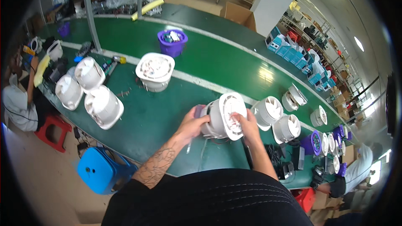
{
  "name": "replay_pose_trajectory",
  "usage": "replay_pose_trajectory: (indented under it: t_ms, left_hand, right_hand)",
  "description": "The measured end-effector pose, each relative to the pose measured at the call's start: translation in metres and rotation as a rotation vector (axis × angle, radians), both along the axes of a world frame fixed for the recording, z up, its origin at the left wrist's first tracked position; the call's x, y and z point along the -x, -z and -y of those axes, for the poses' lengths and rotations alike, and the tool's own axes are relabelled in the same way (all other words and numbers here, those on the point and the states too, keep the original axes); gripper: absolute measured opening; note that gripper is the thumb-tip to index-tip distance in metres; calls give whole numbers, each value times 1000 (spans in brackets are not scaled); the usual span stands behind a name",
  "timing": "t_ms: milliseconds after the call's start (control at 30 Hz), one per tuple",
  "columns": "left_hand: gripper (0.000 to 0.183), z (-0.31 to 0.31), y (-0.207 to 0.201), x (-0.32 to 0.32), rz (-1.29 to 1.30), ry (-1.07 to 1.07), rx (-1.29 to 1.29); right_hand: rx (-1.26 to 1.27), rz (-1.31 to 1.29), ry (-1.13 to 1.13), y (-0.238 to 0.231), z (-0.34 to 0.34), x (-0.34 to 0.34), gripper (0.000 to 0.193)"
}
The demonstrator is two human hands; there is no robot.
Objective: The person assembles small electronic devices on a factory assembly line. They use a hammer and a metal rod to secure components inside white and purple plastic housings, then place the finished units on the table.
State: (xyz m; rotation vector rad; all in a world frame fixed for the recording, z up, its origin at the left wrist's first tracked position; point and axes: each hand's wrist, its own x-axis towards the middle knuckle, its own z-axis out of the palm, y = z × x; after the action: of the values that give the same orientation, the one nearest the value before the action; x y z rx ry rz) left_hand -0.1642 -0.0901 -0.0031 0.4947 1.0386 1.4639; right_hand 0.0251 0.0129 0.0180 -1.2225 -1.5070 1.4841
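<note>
A white fan housing [215, 119] is tilted on its side between my hands above the green bench, its round slotted face turned to the right. My left hand [191, 124] is closed on its left end, thumb along the side, other fingers partly hidden. A purplish patch shows by that hand; I cannot tell what it is. My right hand [250, 129] grips the slotted face's edge, with fingertips over its middle near thin reddish wires. Close to my right hand stand two white fan units [268, 111] with their blades showing. Another white housing [155, 71] rests upright farther left, slotted side up.
Several white fan units [103, 108] stand at the left. A purple bin [172, 43] with small parts sits on the green conveyor belt [217, 60]. Black adapters [298, 158] and cables lie at the right. Co-workers sit at both sides. A blue stool [98, 170] stands below.
</note>
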Motion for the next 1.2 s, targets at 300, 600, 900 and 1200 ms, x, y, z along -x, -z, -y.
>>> replay_pose_trajectory:
  t_ms: [300, 600, 900, 1200]
  left_hand:
    - [24, -253, 62, 12, 159, 250, 25]
    - [35, -299, 45, 17, -546, -76, 133]
    - [16, -256, -63, 273, -768, -454, -126]
    - [29, -287, 5, 356, -59, -148, 288]
  right_hand:
    - [7, 142, 159, 3, -215, 7, 51]
    - [-362, 574, 492, 29, -277, 6, 55]
    - [-559, 301, -90, -19, -227, 231, 63]
    - [191, -80, -244, 31, -249, 334, 58]
